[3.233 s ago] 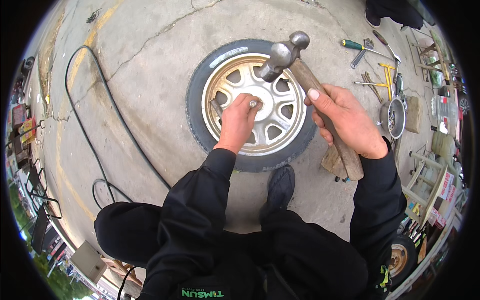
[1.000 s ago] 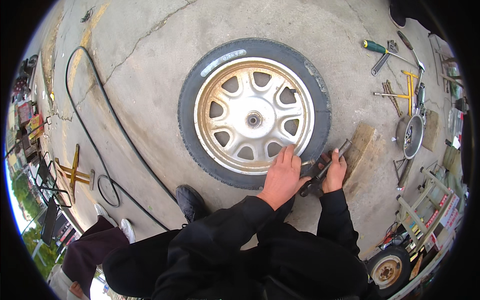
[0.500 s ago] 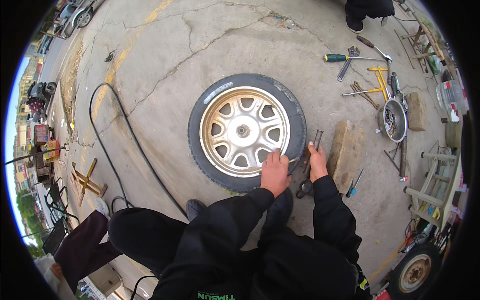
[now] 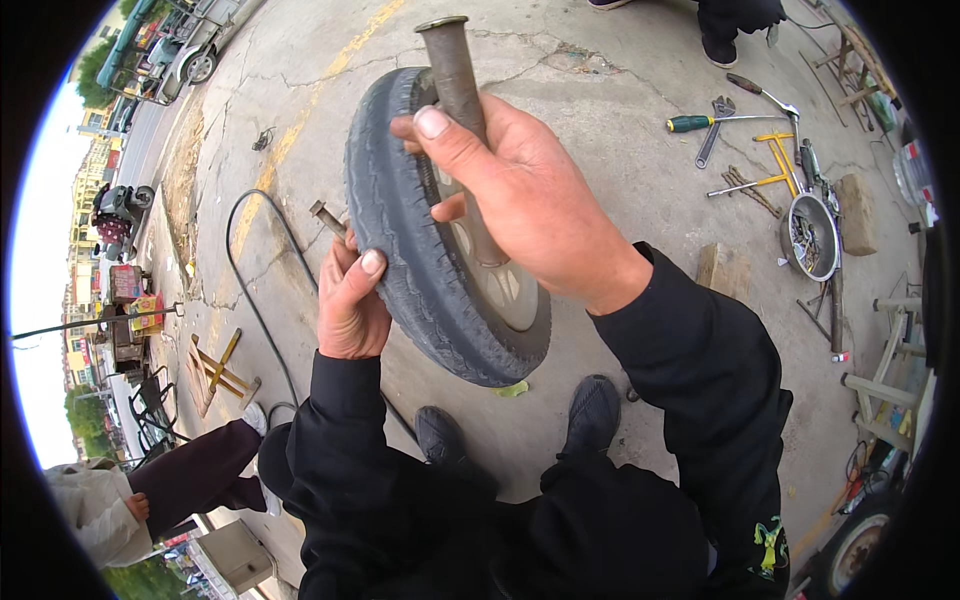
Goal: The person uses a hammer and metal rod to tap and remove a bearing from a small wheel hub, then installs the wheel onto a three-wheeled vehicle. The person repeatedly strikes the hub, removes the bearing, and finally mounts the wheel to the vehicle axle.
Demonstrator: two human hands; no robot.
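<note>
The wheel [image 4: 512, 292], a silver rim in a worn black tire [image 4: 415, 250], is tipped up on edge in front of me, its tread turned toward me. My left hand [image 4: 352, 308] is closed at the tire's left side, thumb pressing the tread. A bolt-like metal rod [image 4: 328, 218] sticks out from that grip. My right hand [image 4: 540, 215] wraps round a steel tool with a tubular handle [image 4: 455, 75], its flared end up; that tool crosses before the rim. The right fingertips are close to the tire; whether they touch is unclear. Part of the tool is hidden behind the hand.
On the right lie a screwdriver [image 4: 690, 124], an adjustable wrench [image 4: 714, 132], a yellow-handled tool [image 4: 778, 160] and a metal bowl [image 4: 808, 272] of small parts. A wooden block [image 4: 724, 270] is nearer. A black hose [image 4: 238, 265] curves along the left. Another person's leg [image 4: 205, 478] is lower left.
The wheel, flat on the ground before, is now raised on edge. My left hand moved from its near rim to its left side. My right hand lifted the tubular-handled tool off the ground.
</note>
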